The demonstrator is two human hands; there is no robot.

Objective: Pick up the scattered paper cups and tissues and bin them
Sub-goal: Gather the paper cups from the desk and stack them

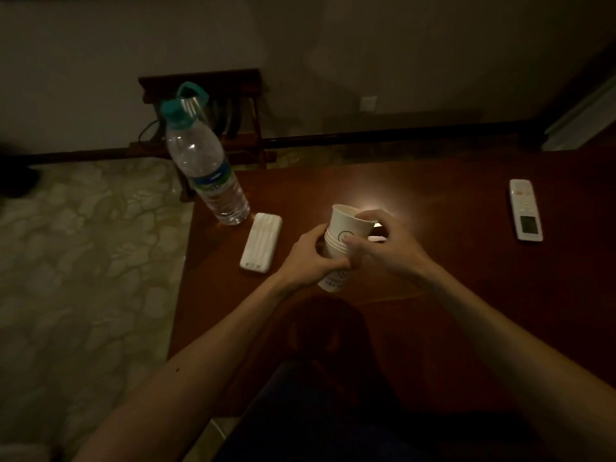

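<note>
A stack of paper cups (343, 228) is held above the counter (433, 195), to the right of the water bottle (206, 168) and nearer to the person. The lower part of the stack is wrapped by the left hand (310, 258), whose grip is curled around the cup walls, so that the stack is kept steady and tilted a little. The top cup is pinched by the right hand (380, 241), with the fingers at its rim and the thumb on its side. This grip seems chosen for pressing the top cup down into the others, so that all the cups can be carried as one piece; this is only a judgement. Nesting the cups is probably meant to leave fewer trips to the bin, but no bin is seen in this view. A small bright patch is seen behind the right hand, and it cannot be told whether it is a tissue or only light. A white power bank (261, 241) lies just beside the bottle's base, on its right. A remote control (526, 210) lies well apart from the bottle, far to its right.
</note>
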